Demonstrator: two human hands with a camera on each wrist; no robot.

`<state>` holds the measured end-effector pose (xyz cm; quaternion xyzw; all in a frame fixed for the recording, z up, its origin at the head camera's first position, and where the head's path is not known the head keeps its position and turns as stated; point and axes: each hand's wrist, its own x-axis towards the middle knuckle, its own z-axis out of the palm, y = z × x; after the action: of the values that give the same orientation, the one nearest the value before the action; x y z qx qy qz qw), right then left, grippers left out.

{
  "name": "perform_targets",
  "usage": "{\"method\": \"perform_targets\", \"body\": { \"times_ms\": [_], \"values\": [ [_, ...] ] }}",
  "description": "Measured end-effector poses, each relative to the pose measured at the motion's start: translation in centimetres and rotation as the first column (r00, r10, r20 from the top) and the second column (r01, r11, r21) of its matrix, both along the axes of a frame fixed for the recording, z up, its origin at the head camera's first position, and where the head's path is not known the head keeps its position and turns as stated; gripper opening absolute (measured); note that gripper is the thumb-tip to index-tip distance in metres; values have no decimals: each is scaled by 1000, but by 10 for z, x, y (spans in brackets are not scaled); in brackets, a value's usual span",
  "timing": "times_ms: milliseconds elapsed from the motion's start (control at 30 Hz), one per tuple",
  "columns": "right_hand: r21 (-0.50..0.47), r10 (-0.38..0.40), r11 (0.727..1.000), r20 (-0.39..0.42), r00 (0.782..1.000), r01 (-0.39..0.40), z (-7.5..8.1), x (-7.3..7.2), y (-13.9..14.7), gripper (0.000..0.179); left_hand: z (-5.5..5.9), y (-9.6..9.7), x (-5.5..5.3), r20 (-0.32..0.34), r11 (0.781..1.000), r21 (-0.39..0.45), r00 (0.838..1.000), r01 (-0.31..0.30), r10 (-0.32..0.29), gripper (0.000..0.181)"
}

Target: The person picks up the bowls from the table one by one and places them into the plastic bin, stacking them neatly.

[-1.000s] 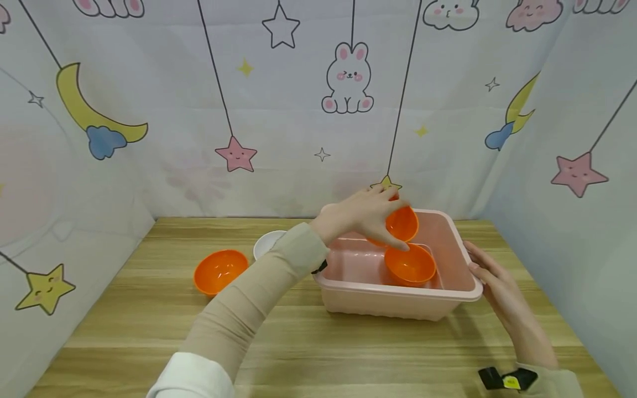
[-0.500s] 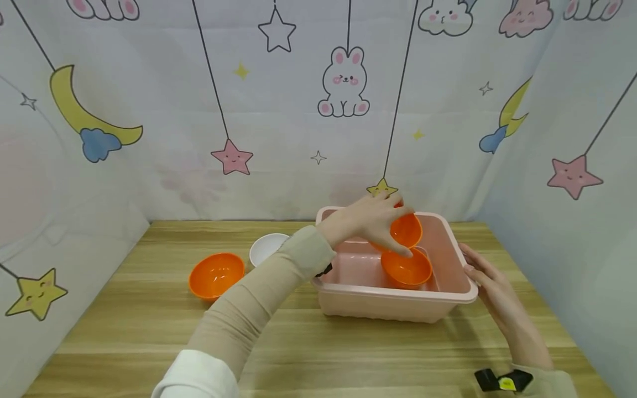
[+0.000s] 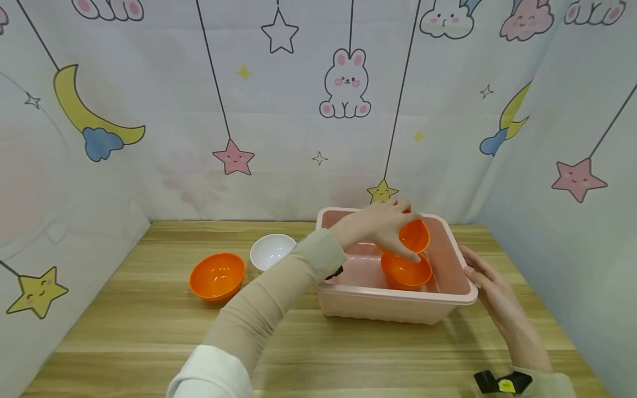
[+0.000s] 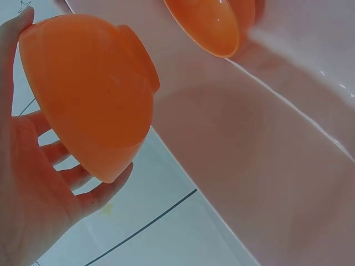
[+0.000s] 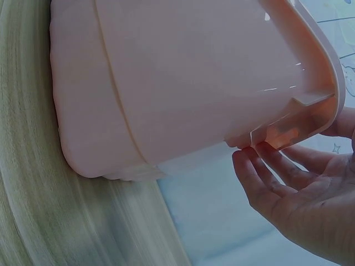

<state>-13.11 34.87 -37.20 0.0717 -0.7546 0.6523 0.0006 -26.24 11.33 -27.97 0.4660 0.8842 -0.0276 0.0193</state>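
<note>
Partly hidden white bowl (image 3: 269, 252) near tub (image 3: 388, 309)

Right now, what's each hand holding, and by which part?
Left hand: orange bowl, by its rim. Right hand: pink bin, by its end rim.

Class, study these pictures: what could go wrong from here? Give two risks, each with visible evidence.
Slipping: the left hand holds the upper orange bowl tilted, so it might slip and knock the lower orange bowl inside the pink bin.
Shifting: the right hand holds the bin at one end only, so a bump might swing it across the table.
</note>
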Motion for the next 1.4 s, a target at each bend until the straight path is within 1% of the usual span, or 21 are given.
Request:
{"method": "perform_targets", "body": {
  "times_ms": [133,300,467,600,800,967,1100,1200,1400],
  "values": [
    [-9,1,1000,16,1000,-1,1,0,0,53,-3,4,-2,-5,1000,1,1000,-11,11,92],
    [-12,8,1000,20,1000,-7,2,0,0,53,-7,7,-6,13,1000,0,1000,-22,22,91],
    [-11,6,1000,24,1000,-6,2,0,0,53,-13,12,-8,2,1000,-6,1000,-14,14,91],
    [-10,5,1000,6,1000,-5,2,0,0,53,-16,17,-7,1,1000,-6,1000,-4,4,91],
    [-11,1,1000,29,1000,-1,2,1,0,53,-19,22,-6,15,1000,0,1000,-6,6,91],
    [-20,-2,1000,24,1000,3,1,0,-1,53,-23,27,-7,28,1000,17,1000,-10,9,90],
    [-5,-6,1000,36,999,6,2,1,-1,53,-27,30,-7,48,1000,26,999,-10,9,89],
    [6,-7,1000,43,999,7,2,1,-1,53,-29,31,-7,78,999,29,997,-29,27,88],
    [-3,0,1000,36,999,0,3,1,-1,53,-32,36,-8,133,997,16,989,-70,67,87]
  ]
}}
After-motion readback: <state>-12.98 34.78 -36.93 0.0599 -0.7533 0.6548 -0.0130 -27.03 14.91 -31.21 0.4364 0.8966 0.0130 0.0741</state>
